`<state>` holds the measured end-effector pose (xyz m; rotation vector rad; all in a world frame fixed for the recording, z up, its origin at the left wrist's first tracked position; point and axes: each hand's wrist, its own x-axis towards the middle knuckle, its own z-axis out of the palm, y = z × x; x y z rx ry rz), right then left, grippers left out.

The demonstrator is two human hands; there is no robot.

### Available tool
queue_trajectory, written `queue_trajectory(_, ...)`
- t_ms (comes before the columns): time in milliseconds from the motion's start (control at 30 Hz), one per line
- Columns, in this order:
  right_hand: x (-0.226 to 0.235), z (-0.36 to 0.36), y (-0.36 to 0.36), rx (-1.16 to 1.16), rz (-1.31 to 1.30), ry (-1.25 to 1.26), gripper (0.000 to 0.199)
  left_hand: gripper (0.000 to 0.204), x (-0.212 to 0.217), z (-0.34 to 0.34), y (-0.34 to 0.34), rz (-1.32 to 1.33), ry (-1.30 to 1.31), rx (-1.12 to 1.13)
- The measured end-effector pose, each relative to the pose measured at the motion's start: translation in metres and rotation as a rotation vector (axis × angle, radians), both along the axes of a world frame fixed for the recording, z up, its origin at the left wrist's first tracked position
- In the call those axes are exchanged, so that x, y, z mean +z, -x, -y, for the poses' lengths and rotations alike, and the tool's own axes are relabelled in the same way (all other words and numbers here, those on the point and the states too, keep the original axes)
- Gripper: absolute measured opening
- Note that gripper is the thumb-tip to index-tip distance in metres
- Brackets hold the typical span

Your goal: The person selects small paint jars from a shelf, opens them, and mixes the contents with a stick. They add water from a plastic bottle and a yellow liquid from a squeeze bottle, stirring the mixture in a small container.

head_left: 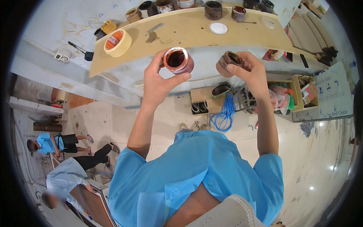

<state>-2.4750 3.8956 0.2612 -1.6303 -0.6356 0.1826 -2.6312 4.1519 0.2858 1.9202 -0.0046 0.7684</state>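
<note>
My left hand is wrapped round a small jar with a pale rim, stained red-brown, its mouth tipped so that dark paint shows inside. A second jar, browner and streaked with dried paint, sits in the grip of my right hand, thumb across its side. Both jars are raised in front of the shelf, apart from each other. On the shelf behind them lies a round white lid. Two dark-stained jars, one larger and one smaller, stand near its back edge.
A roll of yellowish tape rests on the shelf's left end. Below, a coil of blue hose lies on the floor beside a cardboard box. Two people work at the lower left around a framed panel.
</note>
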Motion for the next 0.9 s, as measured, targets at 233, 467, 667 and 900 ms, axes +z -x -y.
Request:
queue_trajectory(233, -0.008, 0.007, 0.024, -0.12, 0.072, 0.0, 0.05, 0.064, 0.033, -0.039, -0.078, -0.018, -0.202, 0.102)
queue_trajectory(467, 0.012, 0.031, 0.064, -0.25, 0.373, 0.058, 0.056, 0.073, 0.025, -0.071, -0.154, -0.197, -0.402, 0.072)
queue_trajectory(667, 0.025, 0.023, 0.096, -0.348, 0.527, 0.184, 0.059, 0.085, 0.011, -0.037, -0.091, 0.12, -0.49, 0.322)
queue_trajectory(900, 0.03, -0.015, 0.103, -0.13, 0.461, 0.163, 0.054, 0.078, -0.027, 0.044, 0.013, -0.138, -0.138, -0.347)
